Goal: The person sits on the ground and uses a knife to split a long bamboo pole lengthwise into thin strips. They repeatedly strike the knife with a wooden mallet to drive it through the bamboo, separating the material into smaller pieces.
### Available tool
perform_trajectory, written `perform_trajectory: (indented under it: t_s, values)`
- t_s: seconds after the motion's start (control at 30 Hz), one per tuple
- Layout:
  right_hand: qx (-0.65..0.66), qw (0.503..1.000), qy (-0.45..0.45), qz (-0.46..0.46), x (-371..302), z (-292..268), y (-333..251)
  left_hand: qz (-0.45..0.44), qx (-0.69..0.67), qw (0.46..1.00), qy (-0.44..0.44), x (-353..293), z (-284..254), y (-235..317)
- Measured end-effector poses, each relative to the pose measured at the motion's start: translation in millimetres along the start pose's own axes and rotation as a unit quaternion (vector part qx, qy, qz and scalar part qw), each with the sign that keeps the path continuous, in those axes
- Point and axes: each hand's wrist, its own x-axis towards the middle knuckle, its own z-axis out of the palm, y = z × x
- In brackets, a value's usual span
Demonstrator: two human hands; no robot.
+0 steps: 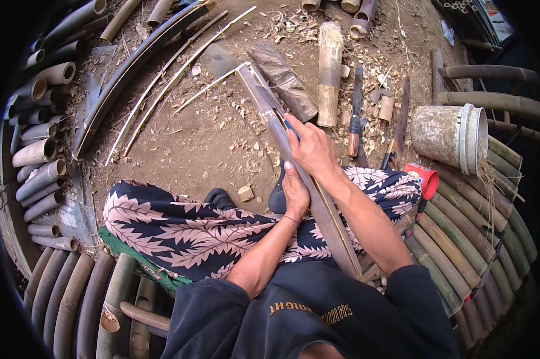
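Observation:
A long split bamboo piece (331, 230) slants across my lap, from beside my right arm up to a far end over the dirt floor. My left hand (295, 192) is closed around its middle, thumb along the upper face. Farther up, my right hand (312, 148) is closed on a knife (268, 99). Its dark blade lies along the bamboo toward the far end, and a bit of blue shows at the grip; the fingers hide the rest. Beneath the bamboo's far end lies a weathered wood block (283, 81), and a thin pale strip (207, 91) sticks out leftward there.
An upright-looking bamboo log (330, 75), a sheathed-looking blade (355, 107) and another long knife (400, 122) lie right of the block. A dirty white bucket (440, 133) and red can (424, 179) sit at right. Bamboo slats (455, 224) flank me; curved strips (141, 78) lie left.

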Motion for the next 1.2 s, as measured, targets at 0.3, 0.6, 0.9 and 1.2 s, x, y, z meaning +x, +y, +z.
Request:
perform_trajectory:
  t_s: [0.3,0.6,0.9,1.2]
  values:
    - [0.04,0.996,0.041,-0.065,79,3,6,-0.041,0.0,0.999,-0.017,-9,5,5]
    - [0.243,0.961,-0.132,0.018,109,-189,-64,0.332,0.167,0.928,0.028,-7,24,206]
    - [0.248,0.95,0.053,-0.183,84,-247,-73,0.552,0.293,0.777,0.076,-3,12,256]
    - [0.165,0.97,0.043,-0.174,-81,-102,93,-0.141,-0.458,0.84,-0.254,17,29,126]
